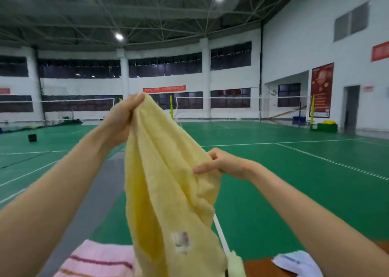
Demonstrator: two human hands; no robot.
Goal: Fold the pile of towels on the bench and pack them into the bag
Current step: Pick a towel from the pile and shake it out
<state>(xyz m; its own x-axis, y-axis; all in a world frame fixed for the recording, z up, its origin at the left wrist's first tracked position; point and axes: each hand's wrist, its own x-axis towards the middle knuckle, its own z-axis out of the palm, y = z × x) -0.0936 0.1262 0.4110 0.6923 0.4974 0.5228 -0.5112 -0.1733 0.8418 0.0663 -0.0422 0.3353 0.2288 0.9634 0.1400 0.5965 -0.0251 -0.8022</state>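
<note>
Head view: a person holds a towel up over a green court floor [294, 171].
Yellow towel [168, 182]: hangs in long folds in mid-air at the centre, between both hands.
Left hand [122, 118]: raised high, fingers and thumb pinching the towel's top corner.
Right hand [223, 165]: lower, pinching the towel's right edge.
Pink striped towel [99, 260]: lies near, bottom left.
Bench [259, 268]: brown surface, bottom right, partly covered by a white cloth [294, 262].
Far: badminton nets [231, 97] along the white wall.
</note>
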